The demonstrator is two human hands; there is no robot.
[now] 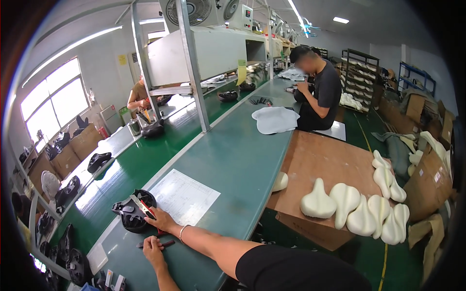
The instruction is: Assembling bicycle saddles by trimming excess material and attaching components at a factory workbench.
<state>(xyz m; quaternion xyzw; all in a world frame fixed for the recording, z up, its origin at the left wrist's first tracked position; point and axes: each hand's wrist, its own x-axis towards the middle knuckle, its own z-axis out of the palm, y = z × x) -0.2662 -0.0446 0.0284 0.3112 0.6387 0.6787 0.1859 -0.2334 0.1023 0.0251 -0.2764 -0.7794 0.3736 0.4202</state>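
Note:
A black bicycle saddle (130,220) lies underside up near the belt-side edge of the green worktable. My right hand (162,220), a bracelet on its wrist, is closed round a long red-and-silver hand tool (144,207). That tool lies across the saddle's underside; its exact kind is unclear. Closer to me, my left hand (154,250) is closed on a slim dark tool (168,243) just above or on the tabletop. My fingers hide part of it. Beside the saddle is a printed white sheet (187,196).
Left of the table runs a green conveyor belt (124,167) carrying black saddles. Cream foam saddle pads (318,201) rest on a brown board (320,160) at right. Farther along, a person (320,89) sits beside grey cover material (275,120). A metal post (194,72) stands by the belt.

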